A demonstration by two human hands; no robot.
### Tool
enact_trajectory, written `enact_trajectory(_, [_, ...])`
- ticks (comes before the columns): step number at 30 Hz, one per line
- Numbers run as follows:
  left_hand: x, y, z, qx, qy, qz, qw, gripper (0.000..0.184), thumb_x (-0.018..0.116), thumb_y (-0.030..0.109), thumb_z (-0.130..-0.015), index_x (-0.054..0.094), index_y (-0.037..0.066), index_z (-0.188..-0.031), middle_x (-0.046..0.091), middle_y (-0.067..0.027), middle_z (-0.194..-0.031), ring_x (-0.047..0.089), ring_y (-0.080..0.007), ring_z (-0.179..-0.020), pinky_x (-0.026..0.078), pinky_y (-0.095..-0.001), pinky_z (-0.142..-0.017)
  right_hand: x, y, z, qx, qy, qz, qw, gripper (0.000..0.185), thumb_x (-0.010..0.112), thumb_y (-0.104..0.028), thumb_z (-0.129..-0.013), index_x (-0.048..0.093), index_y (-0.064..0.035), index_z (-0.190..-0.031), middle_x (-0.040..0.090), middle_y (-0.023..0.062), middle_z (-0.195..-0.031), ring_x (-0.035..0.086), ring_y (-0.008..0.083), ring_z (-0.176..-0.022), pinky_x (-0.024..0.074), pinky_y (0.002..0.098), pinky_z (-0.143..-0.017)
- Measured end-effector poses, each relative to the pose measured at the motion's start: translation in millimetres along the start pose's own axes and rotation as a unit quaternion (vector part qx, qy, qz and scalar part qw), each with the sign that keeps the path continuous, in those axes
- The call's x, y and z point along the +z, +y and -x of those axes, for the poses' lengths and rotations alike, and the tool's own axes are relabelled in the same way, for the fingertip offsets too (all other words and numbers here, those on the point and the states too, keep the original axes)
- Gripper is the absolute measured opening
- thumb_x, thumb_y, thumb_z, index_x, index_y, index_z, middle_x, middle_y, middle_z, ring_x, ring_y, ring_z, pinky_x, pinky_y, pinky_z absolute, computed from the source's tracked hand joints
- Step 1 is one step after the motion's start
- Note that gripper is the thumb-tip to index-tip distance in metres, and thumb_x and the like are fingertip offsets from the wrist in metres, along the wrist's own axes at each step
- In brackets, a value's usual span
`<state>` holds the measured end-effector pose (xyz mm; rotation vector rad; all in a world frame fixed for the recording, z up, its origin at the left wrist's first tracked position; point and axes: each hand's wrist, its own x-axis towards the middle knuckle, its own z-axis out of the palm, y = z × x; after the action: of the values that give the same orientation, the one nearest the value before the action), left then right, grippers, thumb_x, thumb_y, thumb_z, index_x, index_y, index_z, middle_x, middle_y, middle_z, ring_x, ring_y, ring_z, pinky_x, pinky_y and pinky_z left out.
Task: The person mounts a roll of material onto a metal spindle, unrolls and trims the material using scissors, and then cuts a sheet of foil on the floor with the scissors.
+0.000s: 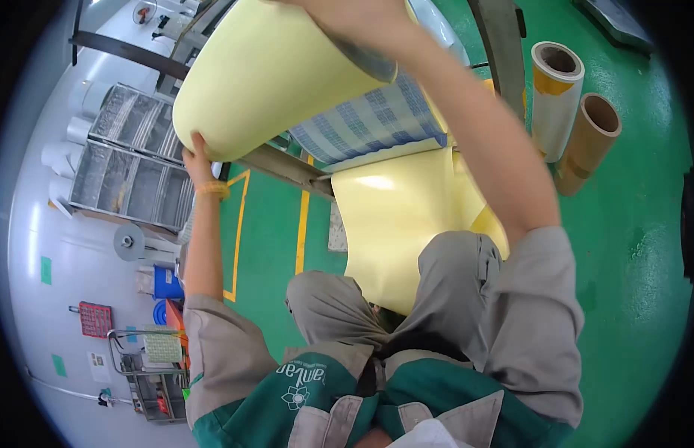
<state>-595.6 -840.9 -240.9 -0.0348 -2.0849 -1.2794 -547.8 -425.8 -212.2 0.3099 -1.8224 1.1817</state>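
Note:
A wide roll of pale yellow sheet (265, 75) lies across the upper part of the view. My left hand (197, 160) grips its lower left end, thumb on the yellow surface and the other fingers mostly hidden behind the edge. At the roll's right end, my right hand (358, 22) is closed over the upper edge; some of its fingers run out at the top of the frame. Below the roll hangs a blue-and-white patterned sheet (369, 119). A loose yellow sheet (391, 216) drapes down toward my knees.
A metal frame (283, 170) runs under the roll, with an upright post (500, 52) at the right. A white roll (552, 104) and a brown cardboard tube (589, 138) stand on the green floor. Grey racks (134, 160) and a trolley (156, 388) are at the left.

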Motion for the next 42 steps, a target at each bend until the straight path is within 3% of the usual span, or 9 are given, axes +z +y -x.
enact_trajectory(3, [-10.4, 31.5, -69.6, -0.103, -0.058, -0.018, 0.993, 0.061, 0.064, 0.051, -0.076, 0.059, -0.006, -0.099, 0.063, -0.0120, -0.090, 0.061, -0.0181, -0.073, 0.048, -0.0263, -0.064, -43.4, 4.6, 7.0, -0.037, -0.218, -0.135, 0.966, 0.057, 0.061, -0.046, -0.078, 0.057, 0.0062, -0.100, 0.057, 0.0232, -0.097, 0.059, 0.0297, -0.086, 0.0472, 0.0367, -0.076])
enact_trajectory(7, [4.9, 68.6, -73.1, -0.172, -0.120, 0.119, 0.971, 0.056, 0.064, 0.045, -0.078, 0.056, -0.002, -0.107, 0.061, -0.0129, -0.097, 0.062, -0.0212, -0.085, 0.049, -0.0304, -0.073, -18.7, 25.0, 69.2, -0.001, -0.101, -0.103, 0.990, 0.077, 0.064, -0.050, -0.074, 0.043, 0.0031, -0.125, 0.058, 0.0234, -0.105, 0.059, 0.0309, -0.093, 0.0460, 0.0352, -0.084])
enact_trajectory(14, [-10.8, -30.6, 26.8, 0.077, -0.068, 0.045, 0.994, 0.064, 0.067, 0.035, -0.080, 0.037, -0.008, -0.118, 0.051, -0.0147, -0.112, 0.052, -0.0199, -0.101, 0.044, -0.0325, -0.084, -8.7, -5.4, -1.8, 0.046, -0.096, 0.117, 0.987, 0.059, 0.054, -0.055, -0.080, 0.062, 0.0015, -0.093, 0.063, 0.0159, -0.072, 0.062, 0.0269, -0.067, 0.0469, 0.0366, -0.060])
enact_trajectory(18, [-20.4, -21.2, -34.8, 0.099, -0.001, -0.064, 0.993, 0.060, 0.068, 0.045, -0.076, 0.051, -0.008, -0.100, 0.059, -0.0097, -0.088, 0.058, -0.0154, -0.076, 0.048, -0.0261, -0.067, -12.8, 36.6, 23.2, 0.121, -0.117, -0.343, 0.924, 0.054, 0.059, -0.047, -0.081, 0.058, -0.0011, -0.109, 0.063, 0.0081, -0.085, 0.059, 0.0186, -0.074, 0.0473, 0.0286, -0.066])
enact_trajectory(21, [-12.0, 49.0, -69.1, -0.106, -0.014, -0.066, 0.992, 0.049, 0.065, 0.049, -0.077, 0.061, 0.001, -0.079, 0.060, -0.0053, -0.073, 0.054, -0.0125, -0.059, 0.040, -0.0261, -0.051, -2.7, 55.3, 61.7, 0.008, -0.139, -0.188, 0.972, 0.071, 0.064, -0.050, -0.075, 0.047, -0.0004, -0.123, 0.061, 0.0174, -0.103, 0.059, 0.0270, -0.095, 0.0464, 0.0348, -0.081])
enact_trajectory(28, [0.2, 4.5, 10.3, 0.020, 0.001, 0.075, 0.997, 0.057, 0.061, 0.041, -0.082, 0.050, -0.009, -0.107, 0.059, -0.0141, -0.102, 0.061, -0.0236, -0.089, 0.049, -0.0322, -0.076, -26.1, -12.6, 27.2, 0.124, -0.166, 0.007, 0.978, 0.085, 0.057, -0.062, -0.072, 0.045, 0.0053, -0.122, 0.055, 0.0268, -0.111, 0.055, 0.0355, -0.103, 0.0426, 0.0355, -0.089])
enact_trajectory(35, [-2.9, 46.7, -64.0, -0.105, -0.036, -0.063, 0.992, 0.057, 0.065, 0.048, -0.077, 0.059, -0.004, -0.099, 0.062, -0.0124, -0.094, 0.061, -0.0204, -0.083, 0.048, -0.0306, -0.071, -35.5, 45.6, 62.5, 0.055, -0.161, -0.271, 0.947, 0.048, 0.050, -0.033, -0.089, 0.049, 0.0073, -0.115, 0.053, 0.0274, -0.112, 0.051, 0.0368, -0.108, 0.0428, 0.0368, -0.089])
enact_trajectory(38, [7.4, 75.9, -84.1, -0.135, -0.092, -0.054, 0.985, 0.059, 0.064, 0.050, -0.076, 0.060, -0.004, -0.099, 0.063, -0.0135, -0.094, 0.062, -0.0213, -0.083, 0.049, -0.0315, -0.071, 3.3, 74.7, 94.7, -0.025, -0.108, -0.116, 0.987, 0.074, 0.063, -0.058, -0.069, 0.052, -0.0036, -0.118, 0.053, 0.0177, -0.116, 0.055, 0.0309, -0.104, 0.0452, 0.0367, -0.082])
enact_trajectory(42, [5.3, 60.4, -33.4, -0.110, -0.140, 0.124, 0.976, 0.051, 0.039, 0.041, -0.093, 0.047, 0.000, -0.121, 0.054, -0.0118, -0.118, 0.052, -0.0221, -0.110, 0.042, -0.0358, -0.091, 42.0, 22.3, 118.7, -0.062, 0.149, 0.014, 0.987, 0.082, 0.061, -0.058, -0.070, 0.043, 0.0011, -0.124, 0.050, 0.0279, -0.117, 0.052, 0.0383, -0.106, 0.0390, 0.0421, -0.090])
